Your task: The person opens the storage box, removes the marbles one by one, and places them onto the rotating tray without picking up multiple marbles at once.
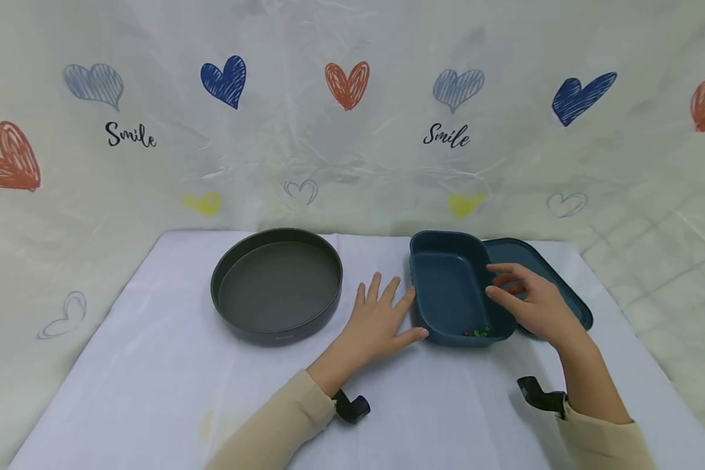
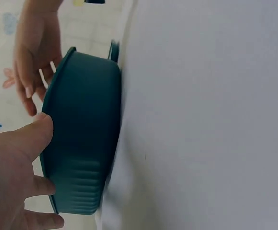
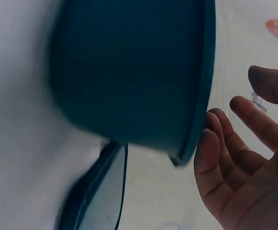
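A dark blue rectangular container [image 1: 449,287] stands on the white-covered table, right of the middle. A few small green and reddish bits [image 1: 480,331] lie in its near end. My left hand [image 1: 378,326] is spread out at its left side; in the left wrist view the thumb [image 2: 44,125] meets the container's rim. Over the right rim hovers my right hand [image 1: 534,303], its fingers loosely bent and nothing between them. Part of a matching blue lid [image 1: 523,253] lies under that hand, beside the container.
A round dark grey pan [image 1: 276,287] sits to the left of my left hand. Behind the table hangs a pale sheet [image 1: 376,156] printed with hearts. Each wrist carries a black mount, such as the one on the right [image 1: 540,395].
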A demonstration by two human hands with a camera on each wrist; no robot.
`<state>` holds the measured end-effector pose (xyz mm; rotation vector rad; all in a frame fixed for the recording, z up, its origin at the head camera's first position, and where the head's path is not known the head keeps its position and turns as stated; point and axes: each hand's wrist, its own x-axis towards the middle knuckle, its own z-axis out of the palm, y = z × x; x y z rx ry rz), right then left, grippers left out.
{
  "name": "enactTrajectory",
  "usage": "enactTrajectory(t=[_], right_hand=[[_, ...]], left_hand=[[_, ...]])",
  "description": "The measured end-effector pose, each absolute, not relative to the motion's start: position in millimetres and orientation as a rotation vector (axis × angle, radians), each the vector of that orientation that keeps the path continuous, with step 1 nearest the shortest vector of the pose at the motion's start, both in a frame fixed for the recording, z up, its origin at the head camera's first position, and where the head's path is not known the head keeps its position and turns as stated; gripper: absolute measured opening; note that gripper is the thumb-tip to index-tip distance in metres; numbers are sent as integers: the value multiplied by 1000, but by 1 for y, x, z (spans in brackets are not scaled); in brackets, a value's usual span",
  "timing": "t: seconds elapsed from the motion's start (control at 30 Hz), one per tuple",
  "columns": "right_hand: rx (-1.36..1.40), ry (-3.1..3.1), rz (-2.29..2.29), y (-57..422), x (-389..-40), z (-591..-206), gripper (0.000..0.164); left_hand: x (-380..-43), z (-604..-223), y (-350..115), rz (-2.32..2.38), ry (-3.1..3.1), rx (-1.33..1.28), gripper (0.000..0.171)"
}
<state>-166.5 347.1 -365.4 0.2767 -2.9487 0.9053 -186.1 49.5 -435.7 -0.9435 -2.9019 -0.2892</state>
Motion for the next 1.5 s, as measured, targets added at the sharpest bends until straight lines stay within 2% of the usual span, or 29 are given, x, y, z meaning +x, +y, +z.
enactTrajectory(t=[0.23, 0.53, 0.73, 1.07, 1.2, 1.37, 1.5], right_hand=[[427, -3002, 962, 326, -172, -379, 48], [636, -3135, 986, 315, -181, -381, 48], [654, -3260, 871, 308, -191, -382, 46], [625, -3419, 781, 295, -201, -384, 40], [615, -3446, 788, 289, -200, -381, 38], [634, -3457, 818, 283, -197, -383, 30], [653, -3448, 856, 283, -198, -387, 25]], left_hand=[[-174, -432, 23, -316, -2798, -1043, 76], [-158, -421, -34, -407, -2513, -1146, 57], [-157, -420, -76, -563, -2370, -1150, 44], [-162, -416, -148, -594, -2452, -1141, 44], [-165, -411, -160, -546, -2544, -1124, 39], [-167, -407, -167, -514, -2658, -1126, 18], [-167, -404, -171, -478, -2713, -1124, 16]])
